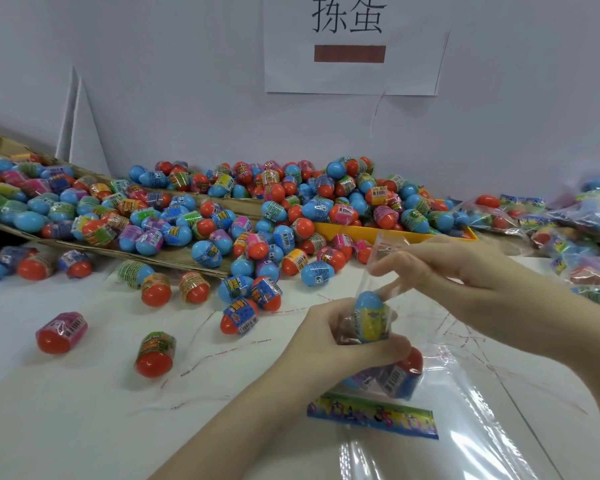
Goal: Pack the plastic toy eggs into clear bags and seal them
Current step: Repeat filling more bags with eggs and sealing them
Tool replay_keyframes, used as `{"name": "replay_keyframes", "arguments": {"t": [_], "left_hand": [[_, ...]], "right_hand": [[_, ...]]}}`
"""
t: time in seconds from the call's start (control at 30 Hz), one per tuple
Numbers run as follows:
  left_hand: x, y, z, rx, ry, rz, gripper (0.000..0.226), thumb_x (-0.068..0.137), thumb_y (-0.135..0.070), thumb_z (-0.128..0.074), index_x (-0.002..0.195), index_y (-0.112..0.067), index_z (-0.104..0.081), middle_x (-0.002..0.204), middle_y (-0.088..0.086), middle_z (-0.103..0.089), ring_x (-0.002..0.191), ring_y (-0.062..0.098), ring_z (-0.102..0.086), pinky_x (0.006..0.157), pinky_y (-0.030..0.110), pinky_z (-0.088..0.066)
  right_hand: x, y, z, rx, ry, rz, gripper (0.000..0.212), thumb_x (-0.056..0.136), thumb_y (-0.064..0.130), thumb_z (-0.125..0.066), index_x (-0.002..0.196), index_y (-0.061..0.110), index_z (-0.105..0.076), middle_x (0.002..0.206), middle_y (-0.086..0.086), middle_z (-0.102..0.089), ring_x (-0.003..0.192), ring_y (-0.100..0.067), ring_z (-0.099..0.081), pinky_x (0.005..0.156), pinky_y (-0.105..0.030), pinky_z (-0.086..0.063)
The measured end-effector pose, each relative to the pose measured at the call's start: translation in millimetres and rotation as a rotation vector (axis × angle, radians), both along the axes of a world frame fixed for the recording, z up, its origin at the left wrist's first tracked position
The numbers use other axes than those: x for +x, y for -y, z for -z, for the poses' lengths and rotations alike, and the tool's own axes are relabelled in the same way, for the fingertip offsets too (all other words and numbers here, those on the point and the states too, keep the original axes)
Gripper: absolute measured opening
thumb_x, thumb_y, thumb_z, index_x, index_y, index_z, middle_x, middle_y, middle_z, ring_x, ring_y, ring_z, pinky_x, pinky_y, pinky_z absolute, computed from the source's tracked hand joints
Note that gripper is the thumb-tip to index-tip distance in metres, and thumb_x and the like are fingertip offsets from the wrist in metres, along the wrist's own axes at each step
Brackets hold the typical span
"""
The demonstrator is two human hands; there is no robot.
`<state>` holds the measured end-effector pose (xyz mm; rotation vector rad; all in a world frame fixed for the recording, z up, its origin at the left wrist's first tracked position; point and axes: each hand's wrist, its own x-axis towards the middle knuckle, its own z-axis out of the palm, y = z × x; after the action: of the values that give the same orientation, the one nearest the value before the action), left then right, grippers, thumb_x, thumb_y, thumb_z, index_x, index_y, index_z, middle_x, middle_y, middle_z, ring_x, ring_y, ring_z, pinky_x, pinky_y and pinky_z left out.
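My left hand [329, 336] grips a blue-topped toy egg [370, 318] with a yellow and blue label, held inside the mouth of a clear bag [392, 268]. My right hand [465, 282] pinches the bag's upper edge and holds it upright. Lower in the same bag lie more eggs [394, 375], one with a red end. A colourful printed card strip [373, 415] sits at the bag's bottom. A large heap of loose red and blue eggs [257, 216] covers the table behind my hands.
A flattened cardboard box [174, 259] at the left carries many eggs. A yellow tray [378, 233] holds more in the middle. Filled sealed bags [568, 223] pile at the right. Flat clear bags [465, 427] lie at the front right. Single eggs [61, 332] dot the white table.
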<state>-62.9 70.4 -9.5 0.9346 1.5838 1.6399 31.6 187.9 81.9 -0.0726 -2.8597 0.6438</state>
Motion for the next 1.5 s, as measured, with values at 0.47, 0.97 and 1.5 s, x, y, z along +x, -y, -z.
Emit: {"name": "replay_keyframes", "arguments": {"t": [0.47, 0.97, 1.5], "left_hand": [[-4, 5, -2, 0.008, 0.057, 0.040, 0.027, 0.074, 0.000, -0.071, 0.091, -0.019, -0.064, 0.101, 0.008, -0.071, 0.098, 0.023, -0.066, 0.090, 0.035, -0.052], [-1, 3, -3, 0.036, 0.140, 0.017, 0.022, 0.061, -0.029, -0.078, 0.082, -0.025, -0.071, 0.096, 0.011, -0.072, 0.092, 0.023, -0.069, 0.084, 0.035, -0.055], [5, 1, -5, 0.133, 0.098, -0.052, 0.031, 0.045, -0.039, -0.073, 0.075, -0.030, -0.074, 0.089, 0.002, -0.074, 0.084, 0.013, -0.070, 0.071, 0.019, -0.055]], "right_hand": [[-106, -38, 46, 0.140, 0.098, 0.026, 0.040, 0.077, 0.035, -0.069, 0.115, 0.030, -0.059, 0.115, 0.006, -0.052, 0.105, -0.015, -0.041, 0.097, -0.038, -0.035], [-51, -47, 11, -0.732, -0.586, 0.276, 0.048, 0.057, 0.036, -0.076, 0.100, 0.025, -0.058, 0.089, 0.011, -0.066, 0.075, -0.001, -0.062, 0.057, -0.010, -0.047], [8, -7, 4, 0.345, -0.311, 0.050, 0.030, 0.076, 0.038, -0.066, 0.106, 0.040, -0.063, 0.086, 0.014, -0.062, 0.083, -0.012, -0.035, 0.071, -0.036, -0.021]]}}
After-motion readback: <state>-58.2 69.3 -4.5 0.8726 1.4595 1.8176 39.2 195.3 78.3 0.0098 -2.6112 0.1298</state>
